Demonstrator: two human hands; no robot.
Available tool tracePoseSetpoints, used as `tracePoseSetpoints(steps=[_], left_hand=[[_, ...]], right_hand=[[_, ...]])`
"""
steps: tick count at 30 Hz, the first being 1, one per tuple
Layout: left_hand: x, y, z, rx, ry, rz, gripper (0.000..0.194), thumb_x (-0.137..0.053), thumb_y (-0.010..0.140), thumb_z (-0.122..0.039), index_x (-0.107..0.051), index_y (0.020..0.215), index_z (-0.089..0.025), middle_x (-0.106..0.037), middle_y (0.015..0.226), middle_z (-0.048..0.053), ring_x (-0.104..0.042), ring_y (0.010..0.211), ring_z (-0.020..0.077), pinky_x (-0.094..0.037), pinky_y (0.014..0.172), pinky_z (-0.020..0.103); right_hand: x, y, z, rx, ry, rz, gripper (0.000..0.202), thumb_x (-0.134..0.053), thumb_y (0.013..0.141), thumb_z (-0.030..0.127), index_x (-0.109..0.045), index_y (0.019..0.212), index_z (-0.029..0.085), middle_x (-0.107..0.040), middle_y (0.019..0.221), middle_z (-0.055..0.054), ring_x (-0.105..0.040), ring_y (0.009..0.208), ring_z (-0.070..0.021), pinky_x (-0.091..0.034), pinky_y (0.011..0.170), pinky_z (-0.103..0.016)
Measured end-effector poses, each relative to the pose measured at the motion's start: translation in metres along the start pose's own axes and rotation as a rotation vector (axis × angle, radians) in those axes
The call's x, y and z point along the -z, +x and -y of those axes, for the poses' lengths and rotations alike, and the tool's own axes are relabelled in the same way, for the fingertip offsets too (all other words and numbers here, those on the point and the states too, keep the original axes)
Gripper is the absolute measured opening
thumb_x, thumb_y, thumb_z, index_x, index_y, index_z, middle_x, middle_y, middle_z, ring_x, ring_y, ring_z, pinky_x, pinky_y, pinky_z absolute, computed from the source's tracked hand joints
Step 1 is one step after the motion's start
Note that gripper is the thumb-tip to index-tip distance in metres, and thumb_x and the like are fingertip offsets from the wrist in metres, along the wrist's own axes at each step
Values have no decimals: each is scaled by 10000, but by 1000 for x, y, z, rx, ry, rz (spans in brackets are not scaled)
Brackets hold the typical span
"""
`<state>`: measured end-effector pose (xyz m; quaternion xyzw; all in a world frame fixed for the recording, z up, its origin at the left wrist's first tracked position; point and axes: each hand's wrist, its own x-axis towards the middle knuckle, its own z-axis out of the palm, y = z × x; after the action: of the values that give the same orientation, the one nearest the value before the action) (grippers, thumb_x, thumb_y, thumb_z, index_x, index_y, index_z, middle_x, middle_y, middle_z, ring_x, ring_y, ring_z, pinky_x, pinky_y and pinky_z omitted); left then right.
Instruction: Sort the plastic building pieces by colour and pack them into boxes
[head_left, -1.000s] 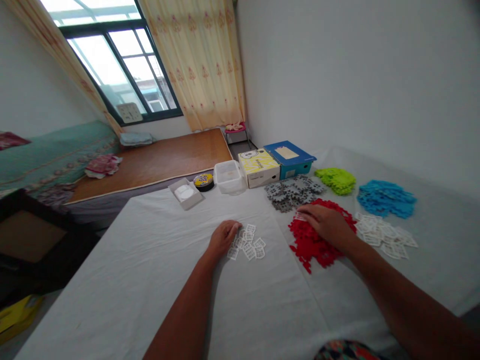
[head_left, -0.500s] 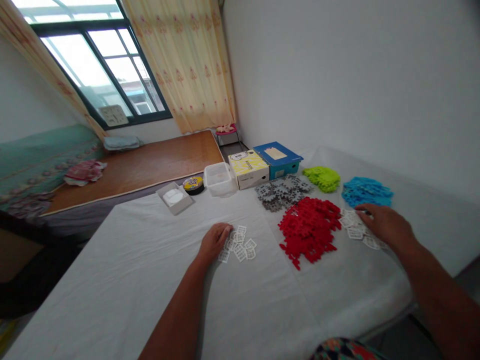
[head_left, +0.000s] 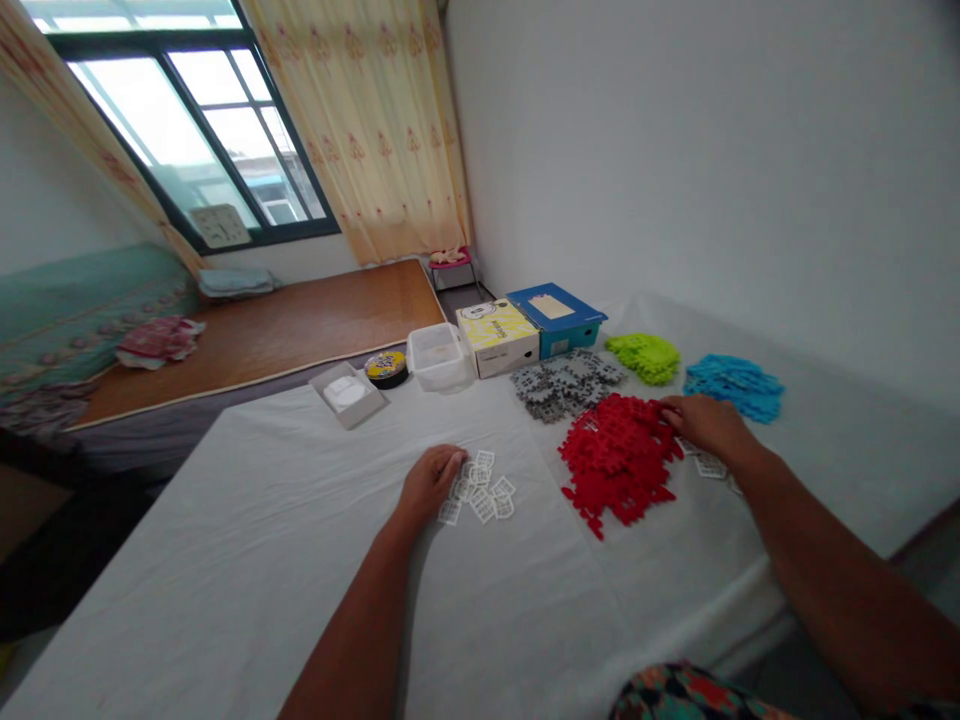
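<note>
My left hand (head_left: pixel 433 485) rests on the white cloth with its fingers curled closed, at the left edge of a small spread of white window-like plastic pieces (head_left: pixel 482 490). Whatever it may hold is hidden. At the right edge of a heap of red interlocking plastic pieces (head_left: pixel 619 465) is my right hand (head_left: pixel 705 425), its fingers pinched together at the tips. I cannot make out what lies between them. Under and beside that hand, more white pieces (head_left: pixel 709 466) show, partly covered by the hand and forearm.
Behind the red heap lie grey pieces (head_left: pixel 566 383), green pieces (head_left: pixel 645 357) and blue pieces (head_left: pixel 735 386). Further back stand a yellow-white box (head_left: pixel 498 338), a blue box (head_left: pixel 556 318), a clear plastic tub (head_left: pixel 437 360), a round black-yellow tin (head_left: pixel 386 370) and a small white box (head_left: pixel 349 396).
My right hand has moved left from the white pieces near the blue pile to the red heap's right edge. My left hand has stayed in place.
</note>
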<state>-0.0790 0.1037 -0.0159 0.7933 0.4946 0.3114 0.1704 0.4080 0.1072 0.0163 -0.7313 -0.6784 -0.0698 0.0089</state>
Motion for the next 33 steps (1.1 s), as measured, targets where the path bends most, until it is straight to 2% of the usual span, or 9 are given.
tracePoseSetpoints(steps=[4, 6, 10, 14, 19, 21, 24, 28, 33], left_hand=[[-1, 1, 1, 2, -3, -1, 419, -389, 963, -452, -726, 971, -202, -732, 1020, 64, -649, 1013, 220, -491, 955, 370], [-1, 1, 2, 5, 2, 1, 415, -390, 965, -448, -726, 970, -204, -733, 1025, 62, -646, 1021, 220, -486, 961, 369], [-3, 1, 5, -2, 12, 10, 410, -387, 970, -437, -725, 978, -206, -733, 1028, 58, -641, 1032, 218, -482, 963, 368], [-3, 2, 4, -14, 18, 12, 420, -374, 979, -436, -725, 977, -204, -733, 1027, 60, -641, 1028, 216, -480, 959, 363], [-1, 1, -1, -110, 6, 55, 409, -385, 983, -443, -732, 958, -227, -738, 1002, 52, -643, 1015, 202, -466, 969, 341], [-1, -1, -2, -128, -5, 50, 411, -391, 982, -447, -735, 944, -225, -739, 991, 57, -644, 1009, 200, -471, 960, 333], [-2, -2, -1, -117, -10, 29, 425, -385, 983, -457, -735, 931, -222, -739, 985, 63, -645, 1006, 201, -480, 940, 326], [-2, 0, 1, -98, -11, 28, 436, -372, 982, -466, -732, 931, -224, -742, 969, 53, -649, 994, 199, -478, 945, 321], [-2, 2, 0, -78, -13, 31, 443, -366, 978, -473, -727, 923, -224, -743, 960, 43, -650, 990, 203, -471, 952, 319]], right_hand=[[11, -9, 10, -19, -22, -252, 399, -402, 955, 349, -717, 1147, 197, -736, 908, -143, -667, 798, -258, -433, 666, -322], [18, -15, 19, 56, 28, -352, 377, -426, 946, 326, -719, 1138, 186, -738, 945, -136, -663, 836, -255, -449, 707, -331], [34, -26, 41, 327, 198, -380, 314, -476, 937, 318, -726, 1087, 200, -736, 1043, -90, -652, 966, -241, -478, 832, -353], [58, -39, 85, 437, 391, -427, 305, -471, 957, 320, -697, 1120, 195, -721, 1104, -85, -632, 1037, -235, -471, 929, -398], [68, -64, 181, 788, 488, -168, 272, -507, 950, 259, -653, 1166, 181, -693, 1146, -100, -599, 1062, -220, -473, 938, -388], [59, -75, 217, 891, 456, -65, 318, -595, 911, 318, -627, 1196, 180, -669, 1183, -113, -573, 1096, -236, -478, 930, -393], [37, -85, 250, 952, 390, -34, 417, -667, 863, 369, -588, 1239, 205, -598, 1307, -112, -522, 1168, -270, -472, 937, -429], [20, -88, 255, 1017, 369, -87, 242, -555, 940, 222, -604, 1173, 178, -624, 1244, -106, -538, 1112, -229, -473, 935, -389], [20, -89, 243, 1050, 397, -132, 191, -512, 956, 163, -602, 1122, 133, -650, 1116, -114, -558, 1045, -205, -484, 899, -336]])
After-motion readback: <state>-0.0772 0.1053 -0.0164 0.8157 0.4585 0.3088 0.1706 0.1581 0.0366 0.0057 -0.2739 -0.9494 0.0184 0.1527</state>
